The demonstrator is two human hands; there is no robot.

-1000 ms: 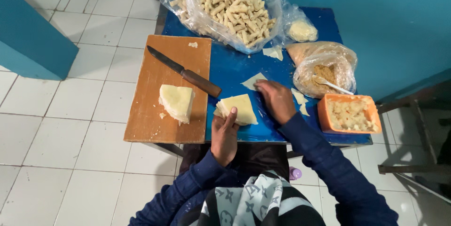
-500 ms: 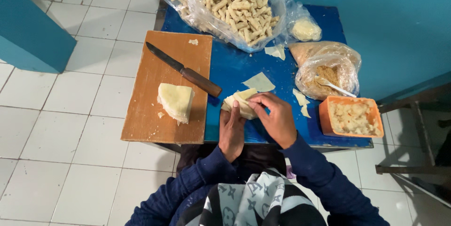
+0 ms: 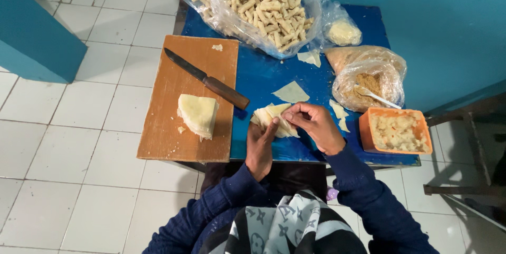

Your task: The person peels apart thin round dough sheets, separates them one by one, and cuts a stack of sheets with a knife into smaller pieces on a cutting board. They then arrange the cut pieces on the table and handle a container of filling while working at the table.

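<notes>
Both hands hold a wrapper stack (image 3: 274,121) just right of the board (image 3: 179,80): left hand (image 3: 260,146) cupped under it, right hand (image 3: 316,126) pinching its top sheet.

Light was even and fairly dim, with a cool cast. Glare glinted on the clear plastic bag (image 3: 263,6) beyond the right hand (image 3: 316,127). Soft shadows fell under the table (image 3: 263,69). Focus stayed sharp; edges bowed slightly.
</notes>
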